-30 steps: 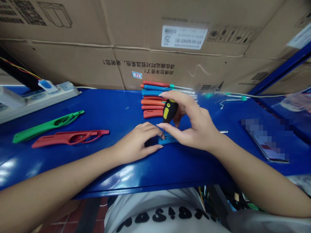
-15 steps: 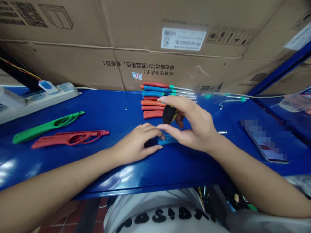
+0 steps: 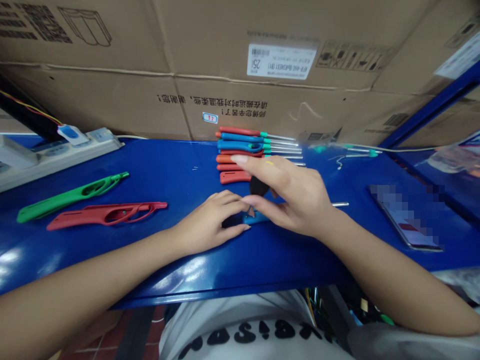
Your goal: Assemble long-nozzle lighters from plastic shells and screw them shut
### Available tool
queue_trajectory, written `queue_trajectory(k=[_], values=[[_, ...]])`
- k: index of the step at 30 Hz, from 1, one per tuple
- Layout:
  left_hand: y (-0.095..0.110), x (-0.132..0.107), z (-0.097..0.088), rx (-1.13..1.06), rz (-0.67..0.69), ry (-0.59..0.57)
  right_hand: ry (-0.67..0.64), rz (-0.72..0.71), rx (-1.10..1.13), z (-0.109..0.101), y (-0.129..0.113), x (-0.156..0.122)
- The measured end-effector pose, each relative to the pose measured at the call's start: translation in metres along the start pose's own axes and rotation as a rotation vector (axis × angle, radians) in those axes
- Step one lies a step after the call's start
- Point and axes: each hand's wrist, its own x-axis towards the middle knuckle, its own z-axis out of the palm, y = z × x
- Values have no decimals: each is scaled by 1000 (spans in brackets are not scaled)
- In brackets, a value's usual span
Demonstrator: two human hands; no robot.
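A blue long-neck lighter (image 3: pixel 258 217) lies flat on the blue table, its metal tube poking out to the right beyond my wrist. My left hand (image 3: pixel 213 222) pinches its handle end between thumb and fingers. Over it, my right hand (image 3: pixel 296 192) is closed round a black and yellow screwdriver (image 3: pixel 258 186), whose shaft points down at the lighter's handle. My right hand covers the lighter's middle. To the left lie a green lighter shell (image 3: pixel 62 201) and a red lighter shell (image 3: pixel 90 216), both without metal tubes.
Several red, orange and blue lighters (image 3: pixel 238 146) lie in a row by the cardboard box (image 3: pixel 210 55). Metal tubes (image 3: pixel 362 151) lie at the back right, a phone (image 3: pixel 405 217) at the right, a power strip (image 3: pixel 78 150) at the left. Tiny pins (image 3: pixel 195 168) lie mid-table.
My right hand has turned over the screwdriver, hiding more of its handle, and its forefinger has swung left. My left hand keeps its hold on the blue lighter.
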Motion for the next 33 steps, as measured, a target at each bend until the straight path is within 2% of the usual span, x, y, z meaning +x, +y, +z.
queue_trajectory(k=[2,4,9,13,15,20,25,30,33], values=[[1,1,0,-14,-3,-7,-51,55,78,-1,-3,3],[1,1,-1,-14,2,-2,-38,95,107,0,-4,3],[2,0,0,22,24,32,141,-39,-73,3,3,0],[2,1,-1,-22,-10,-12,28,76,6,1,1,3],[3,2,-1,-31,-19,-22,13,97,39,0,0,4],[3,1,-2,-4,-2,-9,171,-25,-96,0,3,1],[4,1,-3,-34,-32,-28,22,136,78,-2,-1,3],[4,1,-3,-27,-18,-34,111,90,-49,-4,2,3],[4,2,-3,-36,-27,-30,39,141,42,-5,2,5]])
